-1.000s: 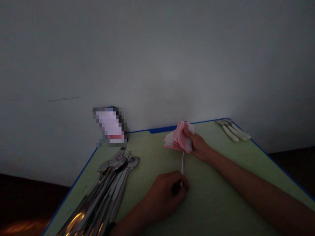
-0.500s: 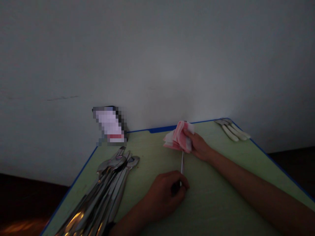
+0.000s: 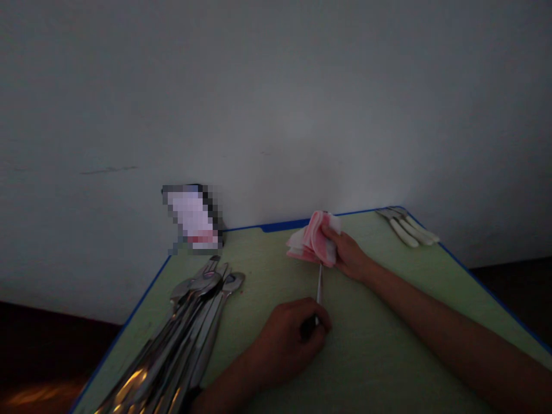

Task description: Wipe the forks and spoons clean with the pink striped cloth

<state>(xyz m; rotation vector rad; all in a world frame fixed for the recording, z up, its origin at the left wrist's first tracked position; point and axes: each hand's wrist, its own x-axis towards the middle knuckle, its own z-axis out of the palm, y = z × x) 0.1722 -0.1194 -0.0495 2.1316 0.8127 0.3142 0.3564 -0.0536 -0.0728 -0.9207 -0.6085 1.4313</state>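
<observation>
My left hand [image 3: 295, 336] is closed around the handle of a piece of metal cutlery [image 3: 319, 284] at the middle of the table. Its slim shaft points away from me, and its far end is hidden under a folded pink and white cloth [image 3: 311, 238]. My right hand [image 3: 348, 253] grips that cloth from the right, fingers pressed on it around the covered end. Left of my left hand lies a pile of metal cutlery [image 3: 190, 322], with spoon bowls and fork tines at the far end.
Several white-handled pieces of cutlery [image 3: 405, 229] lie at the table's far right corner. A phone [image 3: 194, 215], blurred out, leans against the wall [image 3: 276, 103] at the far left. The pale green table [image 3: 366, 345] has a blue edge.
</observation>
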